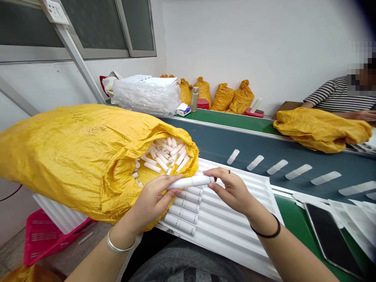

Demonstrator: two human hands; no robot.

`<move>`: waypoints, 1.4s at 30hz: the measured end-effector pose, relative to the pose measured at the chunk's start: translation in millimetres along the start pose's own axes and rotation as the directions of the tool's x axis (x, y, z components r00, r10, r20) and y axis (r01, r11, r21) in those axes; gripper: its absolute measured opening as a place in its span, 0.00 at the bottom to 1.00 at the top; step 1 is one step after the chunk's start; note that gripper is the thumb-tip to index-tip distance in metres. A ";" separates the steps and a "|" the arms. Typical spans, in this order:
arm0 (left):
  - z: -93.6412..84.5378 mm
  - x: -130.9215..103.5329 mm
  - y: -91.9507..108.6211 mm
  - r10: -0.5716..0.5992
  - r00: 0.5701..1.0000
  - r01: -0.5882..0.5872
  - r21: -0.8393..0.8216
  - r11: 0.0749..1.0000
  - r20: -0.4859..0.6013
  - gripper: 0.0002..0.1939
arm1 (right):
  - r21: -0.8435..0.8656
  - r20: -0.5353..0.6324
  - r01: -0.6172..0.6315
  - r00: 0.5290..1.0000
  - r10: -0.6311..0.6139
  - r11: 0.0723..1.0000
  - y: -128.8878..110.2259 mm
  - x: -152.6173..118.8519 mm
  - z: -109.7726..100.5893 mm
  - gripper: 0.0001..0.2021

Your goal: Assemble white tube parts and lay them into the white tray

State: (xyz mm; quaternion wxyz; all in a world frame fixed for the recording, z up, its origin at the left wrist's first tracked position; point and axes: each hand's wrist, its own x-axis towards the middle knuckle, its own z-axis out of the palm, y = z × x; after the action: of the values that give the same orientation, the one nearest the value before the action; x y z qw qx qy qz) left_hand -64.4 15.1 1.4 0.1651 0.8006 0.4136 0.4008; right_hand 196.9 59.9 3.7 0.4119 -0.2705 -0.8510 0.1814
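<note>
A white cylindrical tube (190,181) with small dark print at its right end lies level between my two hands. My left hand (154,199) is closed round its left end, thumb below and fingers above. At the printed end, my right hand (230,190) pinches the tube between thumb and fingers. Under it, several printed white tubes (182,215) lie in a row on a white ridged tray (237,223). To the left, a big yellow woven sack (82,156) gapes toward me, with many loose short white tubes (161,156) inside its mouth.
Beyond the tray runs a dark conveyor belt (214,141) carrying spaced translucent tubes (276,167). A phone (331,235) lies at right on the green edge. A co-worker in a striped shirt (331,94) sits across, behind a yellow sack (320,127). A pink basket (41,235) stands low left.
</note>
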 end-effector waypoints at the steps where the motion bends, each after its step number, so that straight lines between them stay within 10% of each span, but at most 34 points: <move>1: 0.1 -0.1 1.9 0.028 0.999 -0.028 0.028 0.999 -0.019 0.17 | -0.002 0.000 -0.024 1.000 0.024 1.000 -0.5 -0.7 0.6 0.13; 9: 3.2 -0.7 7.9 0.156 0.984 -0.145 0.125 0.982 -0.082 0.18 | 0.147 0.033 -0.270 0.963 0.268 0.952 -1.1 -6.8 6.3 0.13; 20: 7.3 12.5 14.1 0.119 0.993 -0.120 0.143 0.982 0.013 0.15 | 0.024 -0.016 -0.030 0.999 0.030 0.999 -9.7 -7.8 8.8 0.14; 32: 16.7 8.2 13.4 0.338 0.941 -0.307 0.349 0.886 -0.031 0.21 | 0.445 0.105 -0.424 0.899 0.425 0.789 -8.7 -12.3 17.0 0.13; 42: 27.1 2.2 10.5 0.311 0.947 -0.319 0.365 0.874 0.082 0.35 | 0.465 0.242 -0.476 0.879 0.411 0.746 -17.7 -4.5 13.3 0.12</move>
State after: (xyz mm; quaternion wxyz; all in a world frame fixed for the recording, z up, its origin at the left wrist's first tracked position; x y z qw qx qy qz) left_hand -37.0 12.4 -8.1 -0.0537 0.8780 0.3446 0.3277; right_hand 183.1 42.1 2.5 0.3598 -0.3340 -0.7065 0.5098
